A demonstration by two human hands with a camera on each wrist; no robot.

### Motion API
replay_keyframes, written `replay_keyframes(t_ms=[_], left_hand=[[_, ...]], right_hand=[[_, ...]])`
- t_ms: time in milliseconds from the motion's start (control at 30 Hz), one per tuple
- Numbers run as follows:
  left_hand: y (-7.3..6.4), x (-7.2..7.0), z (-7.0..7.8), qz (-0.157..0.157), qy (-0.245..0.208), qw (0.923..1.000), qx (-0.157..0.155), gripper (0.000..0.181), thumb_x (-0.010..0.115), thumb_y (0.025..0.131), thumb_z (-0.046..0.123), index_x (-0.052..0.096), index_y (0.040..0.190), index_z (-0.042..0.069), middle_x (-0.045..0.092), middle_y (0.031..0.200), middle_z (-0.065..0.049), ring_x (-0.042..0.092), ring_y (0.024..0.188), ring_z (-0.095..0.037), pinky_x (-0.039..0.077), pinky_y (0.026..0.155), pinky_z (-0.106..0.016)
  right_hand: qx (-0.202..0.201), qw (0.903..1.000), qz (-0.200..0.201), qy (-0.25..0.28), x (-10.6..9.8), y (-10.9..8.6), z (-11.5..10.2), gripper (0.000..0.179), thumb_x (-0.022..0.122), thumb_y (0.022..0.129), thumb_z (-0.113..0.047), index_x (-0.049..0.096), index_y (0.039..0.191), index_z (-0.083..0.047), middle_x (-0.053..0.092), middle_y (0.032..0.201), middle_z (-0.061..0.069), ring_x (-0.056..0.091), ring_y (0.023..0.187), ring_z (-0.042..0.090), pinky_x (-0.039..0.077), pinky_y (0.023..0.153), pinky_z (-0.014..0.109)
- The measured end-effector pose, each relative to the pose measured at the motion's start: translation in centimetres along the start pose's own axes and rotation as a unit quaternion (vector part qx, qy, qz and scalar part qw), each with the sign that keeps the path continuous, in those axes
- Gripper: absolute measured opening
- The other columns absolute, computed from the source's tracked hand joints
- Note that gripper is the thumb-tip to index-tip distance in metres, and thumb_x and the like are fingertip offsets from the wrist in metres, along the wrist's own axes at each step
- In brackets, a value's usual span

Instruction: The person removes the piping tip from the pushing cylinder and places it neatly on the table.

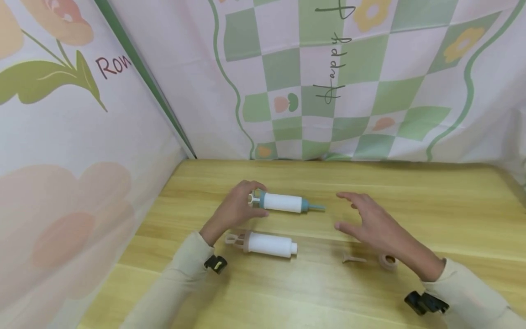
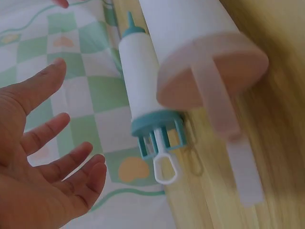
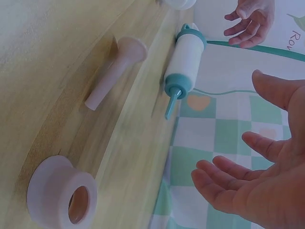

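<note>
A white-barrelled syringe [image 1: 283, 203] with a teal collar, teal nozzle and white pull ring lies on the table, nozzle to the right. My left hand [image 1: 236, 208] hovers by its ring end, thumb and fingers spread apart; the left wrist view shows this hand [image 2: 52, 143] holding nothing. Nearer to me lies a second syringe [image 1: 270, 244] with a pinkish-beige collar and handle, its front end bare of a nozzle. My right hand [image 1: 371, 224] hangs over the table beyond the teal nozzle's tip, fingers loosely spread. Below it are a beige nozzle [image 3: 112, 71] and a beige ring cap [image 3: 47, 195].
The wooden table [image 1: 312, 297] runs back to a hanging cloth [image 1: 279, 68] with green checks and flowers. Another flowered cloth [image 1: 82, 141] hangs along the left side. Black wrist cameras sit on both beige sleeves [image 1: 181, 269].
</note>
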State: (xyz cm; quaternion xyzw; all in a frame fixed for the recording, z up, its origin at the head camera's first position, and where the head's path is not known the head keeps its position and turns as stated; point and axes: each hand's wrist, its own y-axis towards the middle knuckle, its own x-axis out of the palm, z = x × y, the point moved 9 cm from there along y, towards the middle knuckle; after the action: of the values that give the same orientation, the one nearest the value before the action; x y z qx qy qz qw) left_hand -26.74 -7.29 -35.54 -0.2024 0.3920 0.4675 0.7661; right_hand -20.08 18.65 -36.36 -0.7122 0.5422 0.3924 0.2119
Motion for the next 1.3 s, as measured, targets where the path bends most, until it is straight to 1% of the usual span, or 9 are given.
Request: replay_keyframes(t_ms=[133,233,433,567,667,800,967,1133,1300], left_hand=[[0.1,-0.3,-0.8,0.0,-0.003,1.0,-0.007,0.058,0.086,0.081,0.017,0.059,0.132,0.007,0.053,0.134,-0.014,0.051,0.122,-0.036,0.045,0.1,-0.049],[0.1,-0.2,-1.5,-0.008,-0.004,0.9999,-0.011,0.061,0.086,0.08,0.016,0.059,0.134,0.006,0.05,0.138,-0.015,0.048,0.127,-0.037,0.043,0.103,-0.051],[0.5,-0.2,-2.9,-0.025,0.007,0.9997,0.003,0.074,0.088,0.077,0.015,0.053,0.141,0.007,0.046,0.142,-0.019,0.043,0.131,-0.039,0.04,0.106,-0.052],[0.8,-0.2,-4.0,-0.036,-0.022,0.9991,0.005,0.079,0.088,0.076,0.011,0.049,0.144,0.007,0.044,0.144,-0.021,0.042,0.132,-0.041,0.038,0.106,-0.055],[0.8,-0.2,-4.7,-0.041,-0.045,0.9981,0.007,0.082,0.088,0.076,0.009,0.047,0.146,0.008,0.041,0.147,-0.02,0.04,0.133,-0.043,0.037,0.106,-0.058],[0.8,-0.2,-5.6,-0.039,-0.064,0.9972,0.011,0.086,0.088,0.075,0.008,0.043,0.148,0.009,0.039,0.149,-0.021,0.037,0.135,-0.045,0.037,0.106,-0.059],[0.9,0.0,-7.0,-0.038,-0.088,0.9953,-0.007,0.088,0.088,0.076,0.009,0.04,0.15,0.012,0.036,0.15,-0.025,0.038,0.134,-0.045,0.041,0.101,-0.06],[1.1,0.2,-7.9,-0.043,-0.108,0.9929,-0.027,0.09,0.087,0.077,0.01,0.038,0.152,0.015,0.037,0.151,-0.024,0.039,0.133,-0.042,0.042,0.099,-0.061],[1.4,0.5,-8.4,-0.051,-0.117,0.9914,-0.03,0.088,0.087,0.077,0.009,0.04,0.151,0.015,0.038,0.15,-0.022,0.04,0.132,-0.039,0.042,0.1,-0.06]], right_hand=[[0.007,0.9999,-0.007,0.011,0.2,0.3,0.2,0.071,0.072,0.094,-0.032,0.039,0.149,0.0,0.043,0.14,0.031,0.048,0.12,0.05,0.046,0.087,0.065],[0.016,0.9996,-0.014,0.019,0.4,0.5,0.5,0.071,0.071,0.095,-0.032,0.039,0.149,0.0,0.043,0.14,0.032,0.047,0.121,0.051,0.045,0.088,0.065],[0.035,0.9979,-0.036,0.04,0.9,1.0,1.5,0.074,0.068,0.096,-0.038,0.035,0.151,-0.001,0.04,0.142,0.032,0.047,0.122,0.052,0.045,0.089,0.066],[0.037,0.9965,-0.045,0.06,1.3,1.4,2.3,0.076,0.067,0.097,-0.038,0.031,0.153,-0.002,0.042,0.141,0.033,0.05,0.12,0.051,0.048,0.087,0.063],[0.033,0.9949,-0.05,0.082,1.6,1.6,2.7,0.076,0.069,0.097,-0.032,0.03,0.153,-0.001,0.042,0.14,0.034,0.051,0.119,0.052,0.049,0.087,0.062],[0.031,0.9917,-0.055,0.112,1.9,2.0,3.0,0.076,0.07,0.096,-0.026,0.028,0.153,0.0,0.04,0.14,0.035,0.049,0.119,0.053,0.048,0.091,0.06],[0.037,0.9882,-0.055,0.138,2.3,2.6,3.5,0.081,0.073,0.094,-0.024,0.025,0.154,-0.001,0.039,0.14,0.035,0.047,0.121,0.053,0.046,0.093,0.061],[0.067,0.9801,-0.065,0.175,2.7,3.0,4.1,0.089,0.074,0.093,-0.027,0.017,0.158,-0.005,0.036,0.142,0.035,0.043,0.125,0.055,0.048,0.091,0.061],[0.097,0.9645,-0.075,0.234,3.4,3.2,4.7,0.09,0.073,0.093,-0.025,0.013,0.159,-0.01,0.033,0.144,0.035,0.044,0.127,0.054,0.05,0.091,0.057]])
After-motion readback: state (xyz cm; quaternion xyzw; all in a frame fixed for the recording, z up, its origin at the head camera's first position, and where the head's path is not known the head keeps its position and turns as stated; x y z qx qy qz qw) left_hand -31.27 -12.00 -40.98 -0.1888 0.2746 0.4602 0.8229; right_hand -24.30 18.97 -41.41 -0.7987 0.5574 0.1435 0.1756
